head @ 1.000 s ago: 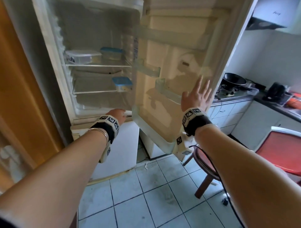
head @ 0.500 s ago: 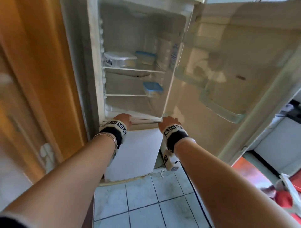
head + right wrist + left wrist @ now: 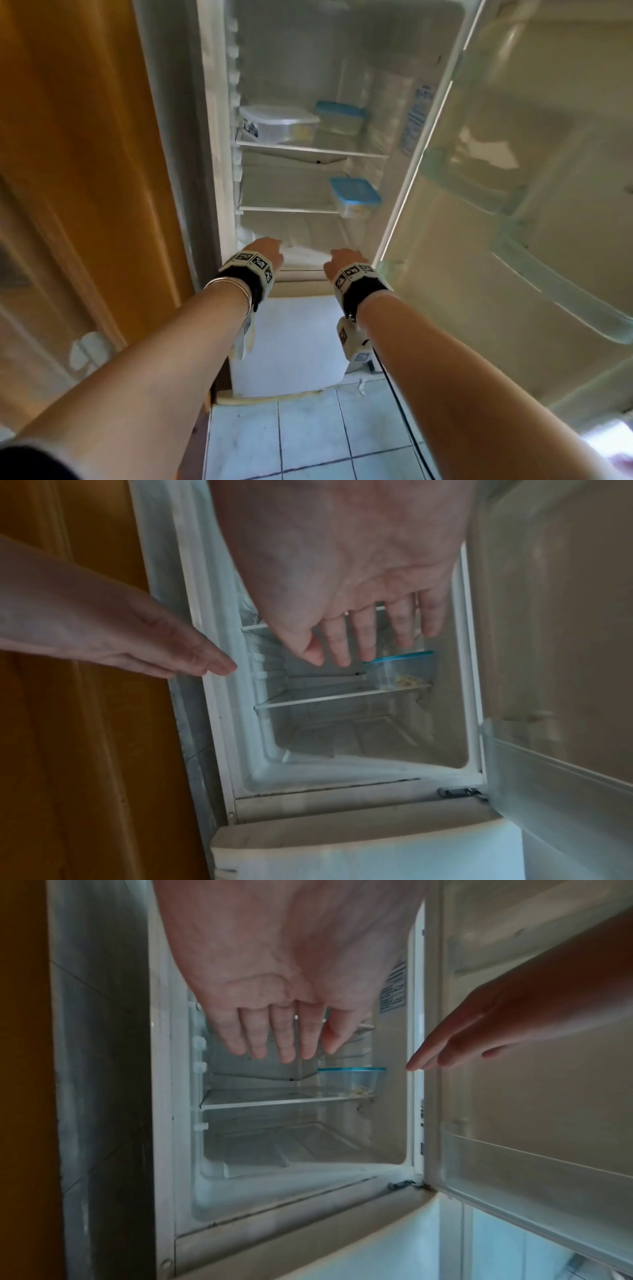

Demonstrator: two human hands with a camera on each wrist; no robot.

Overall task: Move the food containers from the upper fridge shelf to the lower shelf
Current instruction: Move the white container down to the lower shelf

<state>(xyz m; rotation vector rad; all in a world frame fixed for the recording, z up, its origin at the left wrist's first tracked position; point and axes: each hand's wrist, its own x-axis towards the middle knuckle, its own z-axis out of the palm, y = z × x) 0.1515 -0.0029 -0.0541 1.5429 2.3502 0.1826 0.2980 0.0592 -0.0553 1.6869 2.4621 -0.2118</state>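
Fridge door (image 3: pixel 534 192) open. On the upper shelf (image 3: pixel 308 149): a clear white-lid container (image 3: pixel 277 125) at the left, a blue-lid container (image 3: pixel 339 118) behind and right of it. Second blue-lid container (image 3: pixel 356 197) already sits on the lower shelf (image 3: pixel 287 209), right side.

Both hands are empty, fingers straight and loosely spread: left hand (image 3: pixel 265 250) and right hand (image 3: pixel 344 258) sit below the lower shelf, near the fridge's bottom lip.

Handling guess: thin rigid plastic tubs, light, probably slick if cold. Contents are blurred; looks nearly empty. Grip the side walls under the lid rim, not the lid.

Versus a second ago: the right hand has left the door and come in beside the left; both now face the shelves.
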